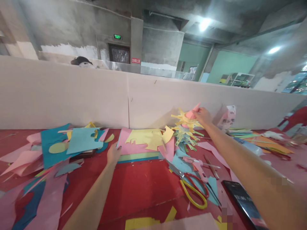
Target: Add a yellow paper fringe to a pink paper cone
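My right hand [203, 115] reaches far forward to a paper craft [187, 123] that stands against the beige partition: a pink cone on yellow spiky paper with green fringed strips below. Its fingers are pinched on the pink cone [193, 111]. My left hand [113, 154] rests on the red table with its fingertips at the edge of a stack of coloured paper sheets [139, 150], pink on top with a cut yellow piece lying over it. The left fingers look loosely curled, holding nothing I can see.
Scissors with red and yellow handles [193, 188] lie near a pink glue gun [199, 166]. A dark phone [242, 199] lies at the front right. Blue, pink and teal paper scraps [59, 145] cover the left. A pink carton [227, 117] stands by the partition [96, 92].
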